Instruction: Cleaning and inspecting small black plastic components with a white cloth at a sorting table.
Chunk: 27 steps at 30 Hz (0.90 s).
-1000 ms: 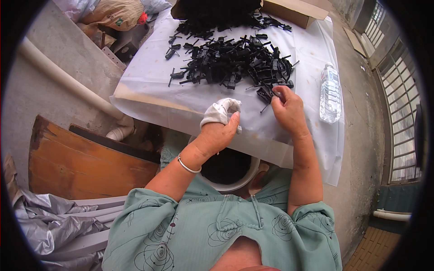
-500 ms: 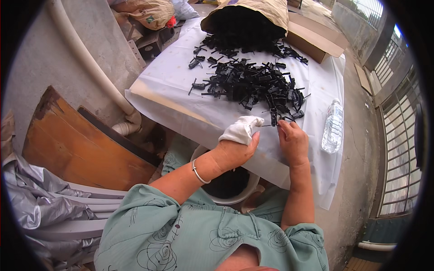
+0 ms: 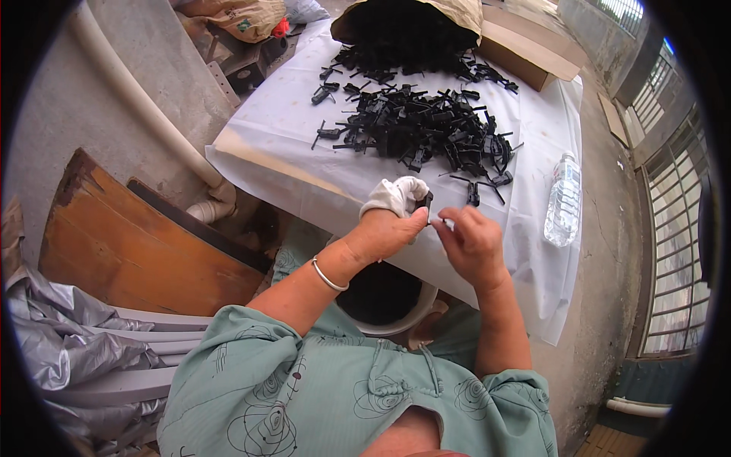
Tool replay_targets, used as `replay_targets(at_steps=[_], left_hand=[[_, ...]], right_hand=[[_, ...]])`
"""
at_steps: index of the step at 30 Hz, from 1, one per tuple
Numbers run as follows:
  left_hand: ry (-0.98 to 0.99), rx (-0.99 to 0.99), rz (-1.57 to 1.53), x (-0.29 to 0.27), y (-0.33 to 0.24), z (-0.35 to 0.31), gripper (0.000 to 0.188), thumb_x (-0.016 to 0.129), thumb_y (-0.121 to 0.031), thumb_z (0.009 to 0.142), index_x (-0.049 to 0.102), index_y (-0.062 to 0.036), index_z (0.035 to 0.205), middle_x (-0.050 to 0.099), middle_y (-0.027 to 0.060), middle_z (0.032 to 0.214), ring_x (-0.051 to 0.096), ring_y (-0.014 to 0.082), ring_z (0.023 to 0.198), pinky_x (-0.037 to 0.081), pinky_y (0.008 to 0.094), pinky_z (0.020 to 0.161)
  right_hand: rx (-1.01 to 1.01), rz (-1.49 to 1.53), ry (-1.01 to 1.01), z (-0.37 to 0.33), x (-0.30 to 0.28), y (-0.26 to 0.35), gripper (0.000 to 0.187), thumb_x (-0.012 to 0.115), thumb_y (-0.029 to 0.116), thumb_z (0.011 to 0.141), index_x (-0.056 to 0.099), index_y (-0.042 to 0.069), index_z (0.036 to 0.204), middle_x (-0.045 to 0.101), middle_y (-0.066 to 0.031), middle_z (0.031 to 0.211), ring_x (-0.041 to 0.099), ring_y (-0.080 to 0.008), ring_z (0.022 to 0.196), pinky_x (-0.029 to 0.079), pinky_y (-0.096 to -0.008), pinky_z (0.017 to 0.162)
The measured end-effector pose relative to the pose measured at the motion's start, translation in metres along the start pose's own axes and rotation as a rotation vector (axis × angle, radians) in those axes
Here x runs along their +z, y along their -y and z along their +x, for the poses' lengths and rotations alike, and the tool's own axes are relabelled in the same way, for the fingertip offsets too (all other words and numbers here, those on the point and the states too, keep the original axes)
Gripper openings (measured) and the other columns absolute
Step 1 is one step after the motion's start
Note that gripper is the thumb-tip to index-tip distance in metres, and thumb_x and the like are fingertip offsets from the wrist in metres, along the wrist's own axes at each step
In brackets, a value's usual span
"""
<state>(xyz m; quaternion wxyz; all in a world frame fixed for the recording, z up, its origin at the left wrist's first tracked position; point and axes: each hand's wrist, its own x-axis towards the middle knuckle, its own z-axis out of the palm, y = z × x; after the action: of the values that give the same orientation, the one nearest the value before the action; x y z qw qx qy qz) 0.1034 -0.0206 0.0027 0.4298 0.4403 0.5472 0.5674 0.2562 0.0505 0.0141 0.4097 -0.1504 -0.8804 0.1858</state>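
A white cloth covering [image 3: 392, 196] wraps the fingers of my left hand [image 3: 387, 230], while the thumb is bare. Between that thumb and the covered fingers is a small black plastic part [image 3: 426, 201]. Close beside it on the right, my right hand [image 3: 476, 244] pinches a thin dark piece at the part's edge; whether it belongs to the same part I cannot tell. Beyond both hands, a heap of black plastic parts [image 3: 426, 126] with thin stems lies on the white-covered table [image 3: 304, 164]. One loose part [image 3: 473, 193] rests just past my right hand.
An open sack [image 3: 449, 14] spills more black parts at the far end, beside a cardboard box [image 3: 525, 49]. A clear plastic bottle [image 3: 563, 199] stands at the table's right. Below my hands is a white bucket [image 3: 428, 308] with dark contents. A brown board [image 3: 129, 244] leans at left.
Both hands have drawn back from the heap toward me. A black part now shows in my left hand, and my right hand has moved left, close against it.
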Motion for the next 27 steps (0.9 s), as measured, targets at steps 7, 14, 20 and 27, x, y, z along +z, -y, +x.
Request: replay_targets(at_steps=[7, 14, 20, 27], left_hand=[[0.208, 0.071, -0.152, -0.002, -0.019, -0.016, 0.029, 0.054, -0.004, 0.085, 0.048, -0.0012, 0.112, 0.055, 0.0024, 0.091, 0.049, 0.0048, 0.067, 0.044, 0.0196, 0.053], [0.082, 0.046, 0.01, -0.002, -0.017, -0.018, 0.028, 0.053, -0.002, 0.084, 0.048, 0.0003, 0.111, 0.056, 0.0033, 0.091, 0.051, 0.0054, 0.071, 0.046, 0.0192, 0.055], [-0.08, 0.292, 0.403, 0.003, -0.009, -0.019, 0.024, 0.055, -0.001, 0.08, 0.054, 0.0019, 0.104, 0.059, 0.008, 0.087, 0.056, 0.011, 0.073, 0.048, 0.0236, 0.06], [-0.167, 0.521, 0.864, 0.002, -0.013, -0.023, 0.023, 0.055, 0.001, 0.075, 0.057, 0.0024, 0.098, 0.061, 0.0168, 0.086, 0.061, 0.0289, 0.076, 0.049, 0.0327, 0.068]], right_hand=[[0.559, 0.587, -0.107, 0.004, 0.022, 0.003, 0.02, 0.069, 0.011, 0.077, 0.051, 0.005, 0.074, 0.037, 0.0078, 0.058, 0.031, -0.0022, 0.054, 0.026, -0.0183, 0.048], [0.413, 0.509, 0.1, -0.001, 0.014, -0.001, 0.022, 0.05, 0.018, 0.092, 0.055, 0.001, 0.077, 0.048, 0.0014, 0.065, 0.041, -0.0071, 0.057, 0.036, -0.0231, 0.052], [0.42, 0.469, 0.1, -0.004, 0.027, 0.001, 0.024, 0.05, 0.014, 0.09, 0.054, -0.002, 0.072, 0.054, -0.0127, 0.061, 0.05, -0.0166, 0.055, 0.041, -0.0318, 0.054], [0.597, 0.726, 0.056, -0.01, 0.048, 0.008, 0.028, 0.047, 0.017, 0.093, 0.056, -0.001, 0.075, 0.054, 0.0022, 0.067, 0.048, -0.0066, 0.062, 0.041, -0.0216, 0.057]])
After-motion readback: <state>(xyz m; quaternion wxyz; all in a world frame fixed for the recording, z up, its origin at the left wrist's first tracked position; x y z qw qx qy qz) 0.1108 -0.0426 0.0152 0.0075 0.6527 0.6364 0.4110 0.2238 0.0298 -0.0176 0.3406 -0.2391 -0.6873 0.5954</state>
